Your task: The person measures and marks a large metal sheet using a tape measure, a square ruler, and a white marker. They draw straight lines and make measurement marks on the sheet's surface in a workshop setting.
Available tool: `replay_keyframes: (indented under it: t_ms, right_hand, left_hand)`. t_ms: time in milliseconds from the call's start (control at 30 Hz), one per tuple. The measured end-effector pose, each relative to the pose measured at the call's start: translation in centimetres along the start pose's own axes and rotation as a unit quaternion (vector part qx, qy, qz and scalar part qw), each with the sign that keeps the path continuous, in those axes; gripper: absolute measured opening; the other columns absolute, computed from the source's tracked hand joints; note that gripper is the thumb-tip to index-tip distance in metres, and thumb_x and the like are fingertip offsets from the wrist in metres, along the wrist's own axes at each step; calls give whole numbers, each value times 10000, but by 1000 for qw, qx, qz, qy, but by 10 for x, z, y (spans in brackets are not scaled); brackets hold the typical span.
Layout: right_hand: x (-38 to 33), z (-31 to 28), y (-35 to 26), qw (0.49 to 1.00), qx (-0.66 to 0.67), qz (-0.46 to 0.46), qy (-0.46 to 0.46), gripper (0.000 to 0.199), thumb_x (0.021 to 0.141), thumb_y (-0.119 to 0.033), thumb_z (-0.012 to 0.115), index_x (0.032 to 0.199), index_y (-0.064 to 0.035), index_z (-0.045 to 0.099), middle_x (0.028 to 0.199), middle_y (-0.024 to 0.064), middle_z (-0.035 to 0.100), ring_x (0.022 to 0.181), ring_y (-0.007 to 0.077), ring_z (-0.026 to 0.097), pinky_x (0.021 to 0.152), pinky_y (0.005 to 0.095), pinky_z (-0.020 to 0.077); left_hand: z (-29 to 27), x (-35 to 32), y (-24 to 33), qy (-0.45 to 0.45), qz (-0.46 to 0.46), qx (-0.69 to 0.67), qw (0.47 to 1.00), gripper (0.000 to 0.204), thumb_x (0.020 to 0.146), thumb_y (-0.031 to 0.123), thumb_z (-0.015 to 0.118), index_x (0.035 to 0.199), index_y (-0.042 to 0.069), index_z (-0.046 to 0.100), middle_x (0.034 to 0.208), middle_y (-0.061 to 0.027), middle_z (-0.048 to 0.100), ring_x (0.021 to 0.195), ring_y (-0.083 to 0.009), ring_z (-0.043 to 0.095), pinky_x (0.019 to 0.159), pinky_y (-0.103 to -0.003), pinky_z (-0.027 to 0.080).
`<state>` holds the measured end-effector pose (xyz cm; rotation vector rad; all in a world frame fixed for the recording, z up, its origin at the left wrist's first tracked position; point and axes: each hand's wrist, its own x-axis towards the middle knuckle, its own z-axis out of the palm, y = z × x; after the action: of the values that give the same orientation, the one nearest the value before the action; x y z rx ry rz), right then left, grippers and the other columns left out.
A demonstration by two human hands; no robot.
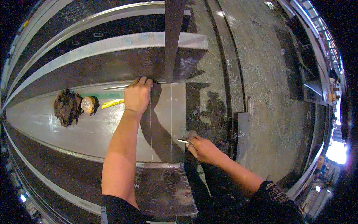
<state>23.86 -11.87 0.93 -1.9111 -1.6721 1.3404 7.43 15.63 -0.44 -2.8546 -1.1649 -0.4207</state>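
Observation:
A pale steel beam (123,138) lies in front of me, with two fine straight lines across its face near the right end. My left hand (138,96) is closed at its far edge, fingers curled over a thin metal strip (113,88) lying along that edge. Left of this hand, a tape measure (88,105) rests on the beam, and a piece of yellow tape blade (113,103) shows beside my wrist. My right hand (203,148), just past the beam's right end, pinches a slim, pale pen-like tool (182,141) pointing left. Its exact kind is unclear.
A crumpled dark brown glove or rag (67,108) sits left of the tape measure. More steel beams (123,40) run alongside, beyond and nearer. An upright dark steel piece (174,41) rises past my left hand. Rough grey floor (264,86) spreads to the right.

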Motion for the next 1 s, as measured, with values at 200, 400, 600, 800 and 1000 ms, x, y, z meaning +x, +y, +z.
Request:
replay_keyframes:
  t_ms: [200, 400, 600, 800, 1000]
  right_hand:
    - [-12, 3, -3, 999, 21, 21, 18, 231, 992, -183, 527, 1107, 3, 599, 986, 250, 608, 965, 456, 582, 828, 516, 478]
    - [-14, 3, -10, 998, 6, 32, 47, 241, 982, -188, 540, 1120, 5, 582, 1007, 254, 607, 976, 463, 576, 839, 523, 476]
    - [-12, 0, -8, 996, -47, 38, 67, 322, 940, -218, 581, 1161, 15, 562, 1082, 295, 599, 1000, 491, 595, 879, 550, 508]
    - [-3, -20, -21, 996, -48, 38, 63, 331, 921, -191, 602, 1180, 10, 559, 1102, 282, 604, 1007, 482, 597, 890, 531, 511]
    - [-2, -15, -31, 997, -10, 40, 58, 304, 934, -190, 594, 1183, -18, 568, 1107, 270, 595, 1005, 483, 594, 878, 535, 510]
  left_hand:
    - [6, 0, 0, 1, -2, -2, 1000, 80, 839, 158, 665, 900, 107, 669, 896, -67, 641, 850, -270, 679, 675, -410, 570]
    - [4, 0, -3, 7, 11, 1, 1000, 98, 834, 159, 669, 922, 116, 671, 897, -59, 640, 857, -267, 679, 681, -405, 572]
    - [7, 0, -3, 19, 17, 6, 1000, 89, 833, 168, 660, 909, 124, 672, 892, -57, 642, 838, -261, 680, 668, -411, 578]
    - [3, -1, -2, 23, 16, 14, 1000, 62, 835, 168, 650, 880, 130, 671, 872, -53, 644, 822, -259, 683, 649, -417, 574]
    - [2, 1, -5, 27, 26, 21, 999, 56, 847, 183, 657, 869, 134, 673, 869, -47, 655, 812, -256, 689, 642, -424, 572]
